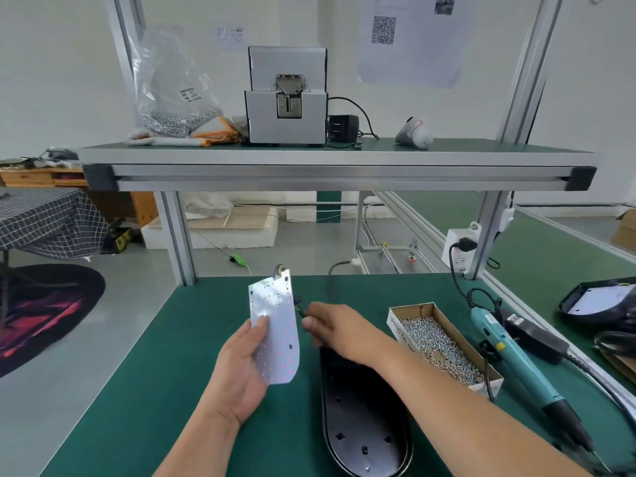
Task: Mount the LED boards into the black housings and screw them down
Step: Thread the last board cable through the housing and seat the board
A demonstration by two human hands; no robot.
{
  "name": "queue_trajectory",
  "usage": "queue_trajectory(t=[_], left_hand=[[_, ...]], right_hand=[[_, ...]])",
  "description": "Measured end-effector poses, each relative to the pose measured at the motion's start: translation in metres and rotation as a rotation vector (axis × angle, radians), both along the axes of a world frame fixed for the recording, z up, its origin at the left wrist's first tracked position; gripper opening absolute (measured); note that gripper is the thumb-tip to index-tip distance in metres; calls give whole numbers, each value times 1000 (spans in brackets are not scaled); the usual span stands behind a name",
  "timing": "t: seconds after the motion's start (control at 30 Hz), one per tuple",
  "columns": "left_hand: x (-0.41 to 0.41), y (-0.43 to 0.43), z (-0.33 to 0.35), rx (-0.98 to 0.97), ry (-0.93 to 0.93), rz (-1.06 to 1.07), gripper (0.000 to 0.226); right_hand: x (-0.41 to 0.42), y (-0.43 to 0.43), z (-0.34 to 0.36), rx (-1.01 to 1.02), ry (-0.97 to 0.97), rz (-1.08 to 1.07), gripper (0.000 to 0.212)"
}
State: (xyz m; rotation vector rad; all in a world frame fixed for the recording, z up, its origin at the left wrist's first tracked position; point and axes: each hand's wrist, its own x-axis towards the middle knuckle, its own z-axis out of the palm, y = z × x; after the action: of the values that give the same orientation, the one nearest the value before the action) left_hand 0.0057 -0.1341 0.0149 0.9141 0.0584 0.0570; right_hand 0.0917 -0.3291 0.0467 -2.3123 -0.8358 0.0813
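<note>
Green bench (172, 373) | left grip (241, 370) holds white, red-dotted LED board (278, 339) upright | right grip (339, 327) pinches its black wire (298, 306)

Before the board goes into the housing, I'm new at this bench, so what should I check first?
1. Board in left hand: ok.
2. Lead pinched by right hand: ok.
3. Housing open side up on table: ok.
4. Housing clear of arms: not ok, right forearm crosses it.
5. Screws in box: ok.
6. Screwdriver lying right of box: ok.
</note>
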Motion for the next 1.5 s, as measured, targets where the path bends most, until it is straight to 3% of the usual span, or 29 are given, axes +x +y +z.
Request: queue_trajectory(t=[0.13, 0.27, 0.4, 0.5, 0.77, 1.0, 1.17, 1.4, 1.5], left_hand=[[2, 0, -1, 2, 12, -35, 52], [2, -2, -2, -17, -10, -11, 48], [4, 6, -1, -133, 71, 108, 46], [6, 13, -3, -184, 204, 284, 34], [6, 20, 3, -73, 258, 392, 18], [3, 28, 3, 45, 302, 365, 7], [2, 25, 4, 99, 281, 330, 20], [3, 12, 4, 125, 258, 246, 17], [4, 8, 1, 176, 248, 210, 22]], right_hand=[[-21, 8, 6, -66, -86, 105, 21], [-22, 17, 14, -236, -158, 87, 17], [-19, 6, 21, -278, -208, 80, 36], [-4, -20, 15, -311, -290, 42, 23], [31, -102, -3, -496, -376, -353, 14], [48, -130, 3, -427, -415, -626, 21], [43, -123, 10, -120, -313, -621, 23], [16, -103, 36, 21, -534, -556, 21], [-4, -93, 43, 240, -409, -529, 20]])
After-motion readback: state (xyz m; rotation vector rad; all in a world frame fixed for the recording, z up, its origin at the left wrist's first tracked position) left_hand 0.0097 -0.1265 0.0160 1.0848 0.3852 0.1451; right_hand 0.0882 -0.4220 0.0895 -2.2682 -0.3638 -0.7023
